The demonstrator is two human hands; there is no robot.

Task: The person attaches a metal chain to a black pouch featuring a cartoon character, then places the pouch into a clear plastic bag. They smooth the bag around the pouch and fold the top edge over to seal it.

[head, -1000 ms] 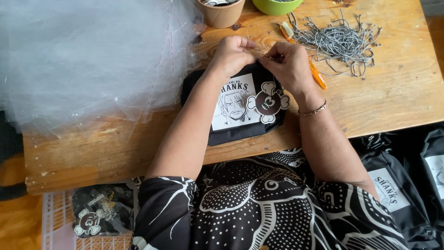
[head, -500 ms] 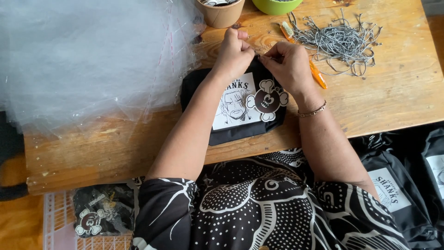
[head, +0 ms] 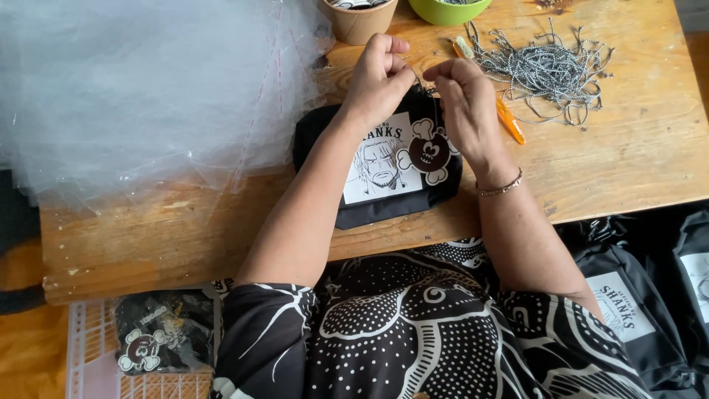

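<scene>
Small packing workshop, home-run by the look. Rough, scarred wooden table (head: 628, 162) as workbench; stack of clear plastic sleeves (head: 140, 89) over its far left corner; heap of grey cords (head: 546, 70) near the far right corner; finished black bags (head: 635, 310) piled below the near right edge; crate of charm tags (head: 159, 340) below the near left.

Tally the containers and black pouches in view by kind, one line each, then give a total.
Brown paper cup: 1
Green bowl: 1
Black pouch on the table under both hands, left hand and right hand: 1
Black pouches at the lower right: at least 2, partly cut off
Total: at least 5
</scene>
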